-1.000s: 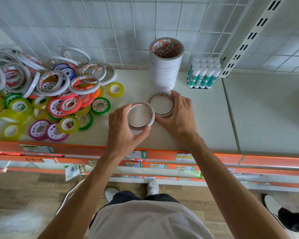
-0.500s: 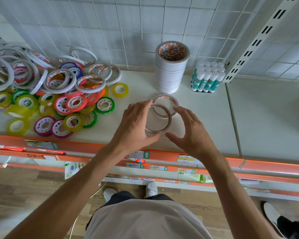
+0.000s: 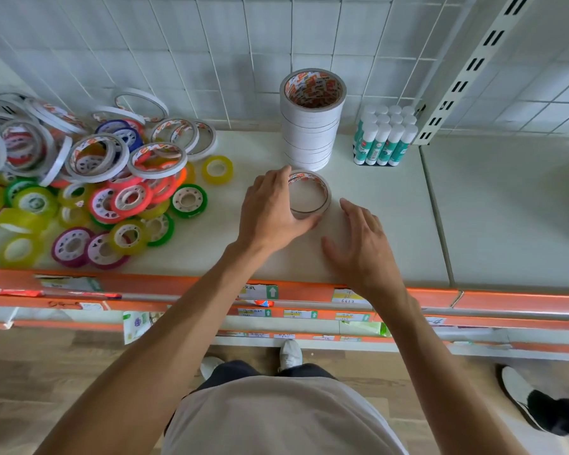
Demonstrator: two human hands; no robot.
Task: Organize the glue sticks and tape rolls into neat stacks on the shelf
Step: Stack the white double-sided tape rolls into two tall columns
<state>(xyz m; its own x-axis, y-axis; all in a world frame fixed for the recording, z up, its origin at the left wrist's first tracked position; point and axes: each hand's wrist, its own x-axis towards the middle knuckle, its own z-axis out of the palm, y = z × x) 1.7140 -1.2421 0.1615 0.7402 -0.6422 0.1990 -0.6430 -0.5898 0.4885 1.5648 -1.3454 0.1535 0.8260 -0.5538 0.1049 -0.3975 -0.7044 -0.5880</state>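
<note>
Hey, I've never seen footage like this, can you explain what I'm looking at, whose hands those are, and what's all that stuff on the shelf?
There is no machine here. A camera worn on a person's head looks down at their own two hands over a shop shelf. The left hand grips a white tape roll sitting just in front of a tall tape stack. The right hand is open and holds nothing. Glue sticks stand grouped right of the stack, and a loose pile of tape rolls lies to the left.

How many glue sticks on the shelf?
12 visible: glue sticks stand upright in one block, three rows of four, at the back of the shelf, right of the tall tape stack. None seem hidden.
</note>
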